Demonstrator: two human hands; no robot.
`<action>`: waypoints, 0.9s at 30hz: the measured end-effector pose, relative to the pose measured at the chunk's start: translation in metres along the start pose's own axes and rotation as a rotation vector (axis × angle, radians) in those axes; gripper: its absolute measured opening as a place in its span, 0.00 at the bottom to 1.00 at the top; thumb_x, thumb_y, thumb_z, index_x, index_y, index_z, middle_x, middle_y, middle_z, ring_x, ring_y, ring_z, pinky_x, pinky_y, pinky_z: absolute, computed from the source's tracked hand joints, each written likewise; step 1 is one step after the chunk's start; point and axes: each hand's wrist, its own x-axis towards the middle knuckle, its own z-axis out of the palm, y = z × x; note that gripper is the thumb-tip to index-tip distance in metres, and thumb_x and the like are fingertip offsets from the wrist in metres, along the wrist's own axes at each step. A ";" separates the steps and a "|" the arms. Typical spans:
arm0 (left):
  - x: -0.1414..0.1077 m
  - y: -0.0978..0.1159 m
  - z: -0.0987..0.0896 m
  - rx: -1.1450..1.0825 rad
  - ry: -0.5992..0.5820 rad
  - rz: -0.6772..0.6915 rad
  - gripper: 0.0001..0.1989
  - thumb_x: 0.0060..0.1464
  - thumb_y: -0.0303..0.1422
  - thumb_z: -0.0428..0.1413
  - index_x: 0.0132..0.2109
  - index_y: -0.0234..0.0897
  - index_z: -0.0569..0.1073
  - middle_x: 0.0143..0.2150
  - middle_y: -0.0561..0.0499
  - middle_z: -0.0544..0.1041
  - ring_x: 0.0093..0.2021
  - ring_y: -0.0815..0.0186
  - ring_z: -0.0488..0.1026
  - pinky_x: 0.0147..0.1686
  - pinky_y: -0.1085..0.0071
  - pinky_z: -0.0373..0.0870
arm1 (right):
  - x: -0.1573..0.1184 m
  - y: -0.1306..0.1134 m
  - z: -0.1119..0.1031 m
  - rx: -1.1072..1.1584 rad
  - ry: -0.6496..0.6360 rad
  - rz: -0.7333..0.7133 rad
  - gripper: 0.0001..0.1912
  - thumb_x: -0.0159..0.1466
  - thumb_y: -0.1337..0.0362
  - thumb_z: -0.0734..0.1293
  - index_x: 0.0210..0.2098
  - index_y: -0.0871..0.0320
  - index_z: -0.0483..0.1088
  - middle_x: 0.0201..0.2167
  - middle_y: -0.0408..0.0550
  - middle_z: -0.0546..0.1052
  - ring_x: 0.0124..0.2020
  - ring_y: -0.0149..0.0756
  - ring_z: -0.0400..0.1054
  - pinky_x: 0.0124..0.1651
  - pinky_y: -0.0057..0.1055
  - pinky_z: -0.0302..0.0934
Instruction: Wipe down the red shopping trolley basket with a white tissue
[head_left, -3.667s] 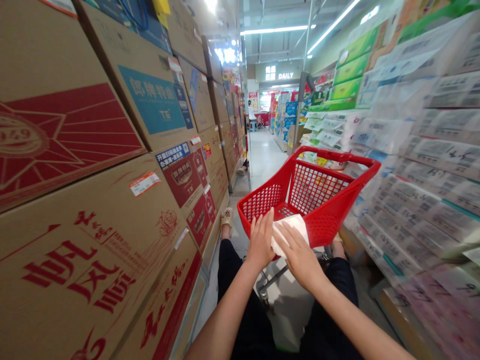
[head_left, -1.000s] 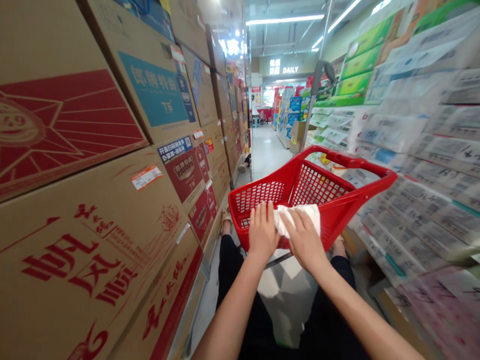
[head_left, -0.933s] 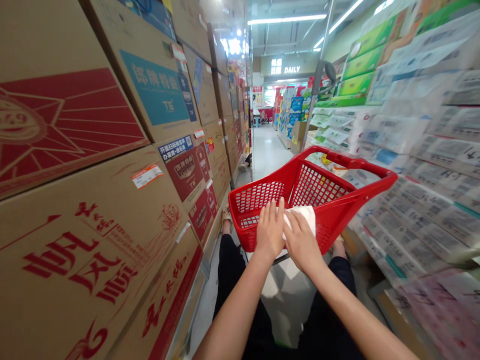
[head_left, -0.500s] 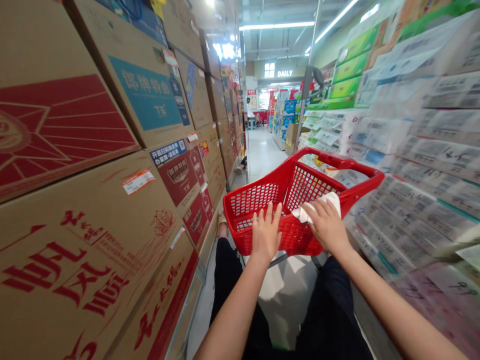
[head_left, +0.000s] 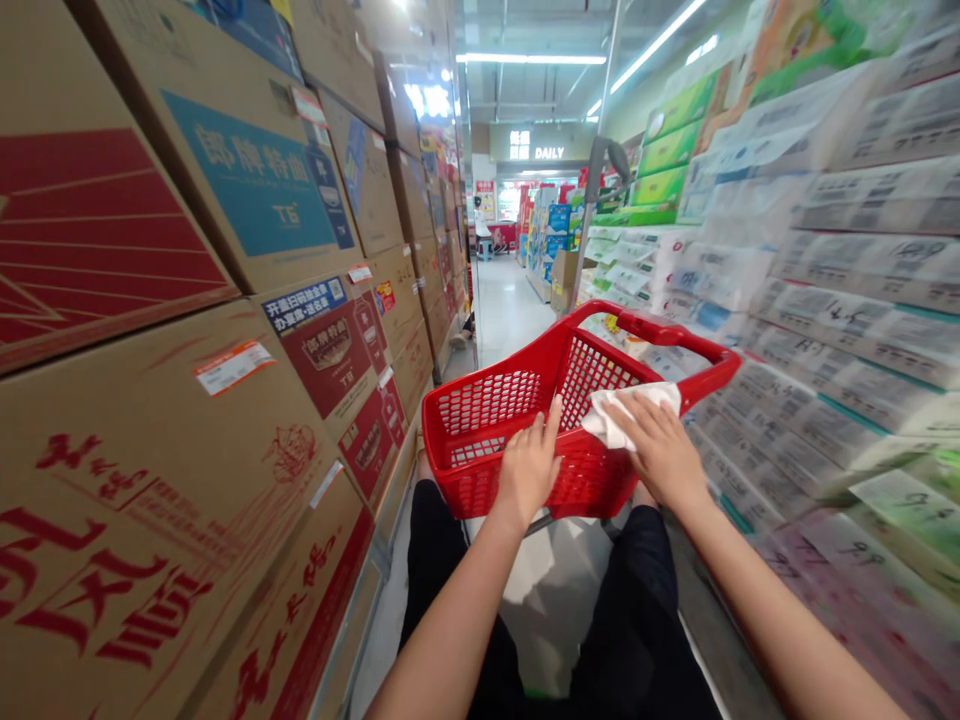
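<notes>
A red plastic shopping cart [head_left: 592, 488] with mesh sides stands tilted in view between my legs. My left hand [head_left: 526, 466] rests at its near rim, fingers stretched forward and the index finger raised; nothing shows in it. Over the rim further right, my right hand [head_left: 665, 448] presses a white cloth [head_left: 604, 420] against the cart, with the fingers laid across the fabric. The cloth bunches out past the fingertips, and part of it is hidden under the palm. Behind that hand rises the cart's red handle [head_left: 686, 335].
Stacked cardboard cartons [head_left: 255, 440] wall in the left side. Packs of paper goods [head_left: 840, 280] are piled on the right. A grey metal pole [head_left: 589, 215] stands beyond the cart, and a pale floor aisle [head_left: 510, 310] runs on towards more shelves and a distant person [head_left: 481, 225].
My left hand's fingers have drawn closer together, with the index finger apart. My right hand has shifted slightly with the cloth, which shows more spread out. The view has turned a little right.
</notes>
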 end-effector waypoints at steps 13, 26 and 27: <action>-0.002 0.001 0.009 0.017 0.023 0.051 0.44 0.66 0.37 0.54 0.77 0.36 0.37 0.70 0.37 0.65 0.62 0.56 0.72 0.64 0.60 0.65 | -0.004 0.019 -0.008 -0.034 0.041 0.091 0.40 0.64 0.71 0.62 0.74 0.45 0.51 0.73 0.46 0.60 0.74 0.48 0.50 0.74 0.56 0.44; -0.003 0.001 0.015 0.020 0.043 0.052 0.43 0.66 0.36 0.54 0.77 0.36 0.37 0.71 0.38 0.65 0.65 0.56 0.70 0.67 0.59 0.62 | 0.003 0.020 -0.021 -0.104 0.073 0.125 0.39 0.64 0.68 0.63 0.73 0.45 0.53 0.71 0.47 0.64 0.72 0.51 0.53 0.74 0.63 0.33; -0.003 0.002 0.014 0.020 0.044 0.049 0.43 0.66 0.36 0.54 0.77 0.36 0.37 0.71 0.39 0.65 0.65 0.56 0.69 0.67 0.60 0.62 | 0.004 0.020 -0.020 -0.110 0.090 0.141 0.39 0.64 0.68 0.63 0.73 0.46 0.53 0.70 0.48 0.65 0.72 0.52 0.52 0.74 0.64 0.35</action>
